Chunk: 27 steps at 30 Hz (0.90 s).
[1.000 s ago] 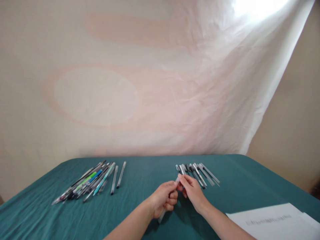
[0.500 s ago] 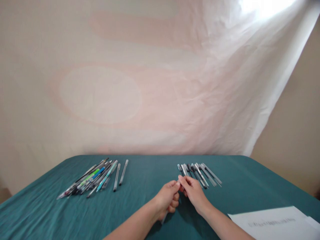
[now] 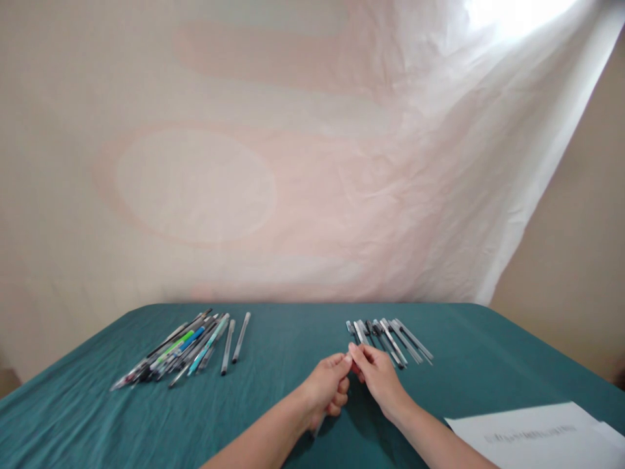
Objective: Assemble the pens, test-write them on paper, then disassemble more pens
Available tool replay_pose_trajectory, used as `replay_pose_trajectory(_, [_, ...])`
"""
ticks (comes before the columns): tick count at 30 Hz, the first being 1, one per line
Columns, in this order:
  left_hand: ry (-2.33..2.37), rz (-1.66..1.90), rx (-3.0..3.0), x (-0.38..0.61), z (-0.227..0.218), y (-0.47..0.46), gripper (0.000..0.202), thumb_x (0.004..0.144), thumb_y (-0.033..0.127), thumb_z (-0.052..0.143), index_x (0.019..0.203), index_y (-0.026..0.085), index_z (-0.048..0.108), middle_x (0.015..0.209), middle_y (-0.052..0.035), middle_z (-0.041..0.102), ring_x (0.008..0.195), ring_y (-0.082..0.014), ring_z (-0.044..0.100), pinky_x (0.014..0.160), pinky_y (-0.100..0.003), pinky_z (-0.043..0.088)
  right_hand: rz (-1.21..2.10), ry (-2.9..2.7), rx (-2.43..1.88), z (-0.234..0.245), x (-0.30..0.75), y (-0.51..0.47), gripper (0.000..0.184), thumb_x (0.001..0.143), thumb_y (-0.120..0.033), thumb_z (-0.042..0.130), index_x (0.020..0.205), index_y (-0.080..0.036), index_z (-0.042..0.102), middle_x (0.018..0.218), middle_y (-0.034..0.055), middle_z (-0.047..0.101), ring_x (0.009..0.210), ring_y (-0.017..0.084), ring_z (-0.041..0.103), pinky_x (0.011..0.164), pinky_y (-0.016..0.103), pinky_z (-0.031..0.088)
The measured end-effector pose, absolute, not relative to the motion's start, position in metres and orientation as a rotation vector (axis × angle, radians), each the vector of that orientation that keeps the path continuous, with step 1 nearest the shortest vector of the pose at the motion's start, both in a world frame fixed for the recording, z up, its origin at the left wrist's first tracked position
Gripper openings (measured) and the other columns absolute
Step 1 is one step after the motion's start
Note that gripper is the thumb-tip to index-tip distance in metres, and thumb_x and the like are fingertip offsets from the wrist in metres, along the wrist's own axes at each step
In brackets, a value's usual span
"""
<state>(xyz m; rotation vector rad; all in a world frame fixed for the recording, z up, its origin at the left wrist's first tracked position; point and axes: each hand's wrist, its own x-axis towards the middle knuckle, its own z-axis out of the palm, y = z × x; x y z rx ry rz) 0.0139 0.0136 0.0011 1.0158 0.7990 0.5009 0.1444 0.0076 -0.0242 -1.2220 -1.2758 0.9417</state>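
My left hand (image 3: 328,389) is closed around a slim clear pen (image 3: 319,425), whose lower end sticks out beneath the fist. The fingers cover the rest of its length. My right hand (image 3: 378,376) meets the left at the fingertips, thumb and forefinger pinched at the pen's upper end. What lies between those fingertips is mostly hidden. Just beyond the hands, a row of pens (image 3: 399,345), clear, white and black, lies on the green cloth.
A heap of pens (image 3: 180,352) with green, blue and turquoise ones among them lies at the left. Two grey pens (image 3: 234,342) rest beside it. White paper with blurred print (image 3: 532,426) is at the front right. A pale sheet (image 3: 312,163) hangs behind the green-covered table (image 3: 273,417).
Both hands stay nearly where they were, still joined at the fingertips. The pen's lower end under my left fist has shifted very slightly. The pens on the table have not moved.
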Motion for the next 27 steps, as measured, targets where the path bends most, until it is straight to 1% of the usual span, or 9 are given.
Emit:
replay_pose_trajectory(3, [0.789, 0.523, 0.993, 0.0149, -0.0011, 0.0136, 0.037, 0.073, 0.059, 0.043, 0.077, 0.021, 0.042, 0.047, 0.0112, 0.024, 0.034, -0.0016, 0.011, 0.038, -0.017, 0.003, 0.943, -1.265, -1.216, -0.0240, 0.1437, 0.0077, 0.039, 0.076, -0.050, 0.048, 0.058, -0.016, 0.051, 0.048, -0.0050, 0.040, 0.046, 0.008, 0.035, 0.044, 0.020, 0.029])
replay_pose_trajectory(6, [0.774, 0.548, 0.957, 0.0160, -0.0044, 0.0140, 0.042, 0.073, 0.058, 0.044, 0.076, 0.017, 0.047, 0.049, 0.0101, 0.025, 0.037, -0.0016, 0.013, 0.038, -0.017, 0.004, 0.964, -1.265, -1.192, -0.0235, 0.1429, 0.0081, 0.038, 0.077, -0.049, 0.048, 0.062, -0.014, 0.056, 0.048, -0.0042, 0.042, 0.047, 0.009, 0.037, 0.045, 0.020, 0.030])
replay_pose_trajectory(10, [0.705, 0.623, 0.868, 0.0175, -0.0084, 0.0152, 0.034, 0.072, 0.047, 0.052, 0.075, 0.014, 0.047, 0.055, 0.0068, 0.034, 0.040, -0.0009, 0.020, 0.039, -0.016, 0.007, 0.978, -1.271, -1.229, -0.0238, 0.1430, 0.0090, 0.041, 0.075, -0.051, 0.048, 0.066, -0.014, 0.060, 0.052, -0.0021, 0.047, 0.049, 0.010, 0.040, 0.045, 0.020, 0.032])
replay_pose_trajectory(13, [0.693, 0.657, 0.845, 0.0182, -0.0087, 0.0151, 0.029, 0.073, 0.043, 0.053, 0.074, 0.014, 0.045, 0.056, 0.0065, 0.037, 0.040, -0.0006, 0.019, 0.039, -0.016, 0.006, 1.025, -1.269, -1.228, -0.0250, 0.1434, 0.0092, 0.042, 0.075, -0.053, 0.047, 0.066, -0.014, 0.060, 0.053, -0.0021, 0.047, 0.048, 0.010, 0.041, 0.043, 0.020, 0.033])
replay_pose_trajectory(19, [0.788, 0.651, 0.929, 0.0201, -0.0057, 0.0109, 0.034, 0.076, 0.050, 0.045, 0.070, 0.017, 0.042, 0.048, 0.0103, 0.025, 0.036, -0.0013, 0.012, 0.038, -0.018, 0.003, 1.001, -1.309, -1.251, -0.0250, 0.1436, 0.0085, 0.042, 0.075, -0.053, 0.048, 0.060, -0.014, 0.057, 0.049, -0.0034, 0.045, 0.046, 0.009, 0.039, 0.045, 0.020, 0.031])
replay_pose_trajectory(23, [0.820, 0.639, 0.977, 0.0204, -0.0068, 0.0092, 0.034, 0.077, 0.053, 0.041, 0.073, 0.019, 0.042, 0.047, 0.0104, 0.025, 0.035, -0.0016, 0.013, 0.038, -0.019, 0.003, 1.011, -1.278, -1.241, -0.0219, 0.1431, 0.0075, 0.042, 0.073, -0.054, 0.049, 0.061, -0.014, 0.058, 0.049, -0.0034, 0.044, 0.048, 0.009, 0.038, 0.046, 0.020, 0.031])
replay_pose_trajectory(27, [0.817, 0.653, 1.002, 0.0209, -0.0080, 0.0070, 0.038, 0.074, 0.059, 0.040, 0.077, 0.021, 0.042, 0.047, 0.0107, 0.024, 0.035, -0.0021, 0.014, 0.037, -0.019, 0.004, 1.046, -1.228, -1.217, -0.0198, 0.1426, 0.0069, 0.040, 0.071, -0.053, 0.052, 0.061, -0.014, 0.059, 0.048, -0.0039, 0.044, 0.047, 0.008, 0.038, 0.045, 0.020, 0.031])
